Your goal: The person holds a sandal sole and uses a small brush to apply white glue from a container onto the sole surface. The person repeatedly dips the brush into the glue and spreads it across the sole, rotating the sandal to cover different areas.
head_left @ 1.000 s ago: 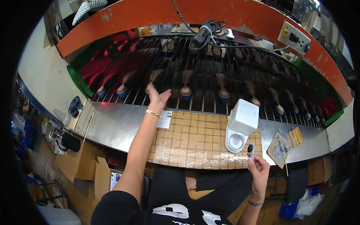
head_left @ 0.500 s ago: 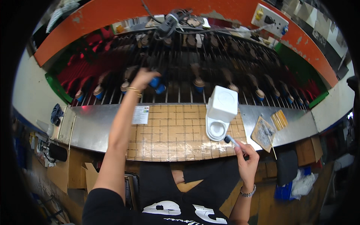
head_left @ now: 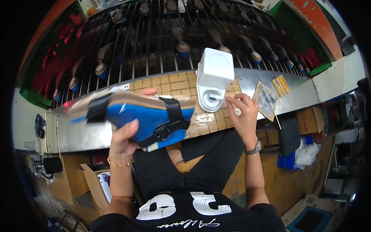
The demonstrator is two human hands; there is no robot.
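Observation:
My left hand (head_left: 125, 137) grips a sandal (head_left: 164, 131) mounted on a blue shoe last (head_left: 133, 118), held sideways above the worktop; black straps and a buckle wrap the last. The toe end is smeared by motion. Between the pinched fingers of my right hand (head_left: 245, 114) is a small brush (head_left: 217, 97) with a pale handle. Its tip is inside the round cup of a white dispenser (head_left: 216, 71), so the bristles are mostly hidden. The dispenser stands on a taped cardboard sheet (head_left: 170, 83) over the metal worktop.
Beyond the worktop, a rack of metal bars (head_left: 150, 50) carries several more soles on blue lasts (head_left: 183, 50). At right lie a stained board (head_left: 264, 101) with a thin stick and a yellowish ridged block (head_left: 280, 85). Below are cardboard boxes (head_left: 94, 183) and a blue crate (head_left: 290, 156).
My left hand has come back from the rack, bringing the sandal on its last close to me. The brush in my right hand has moved into the dispenser's cup. My view has tilted down.

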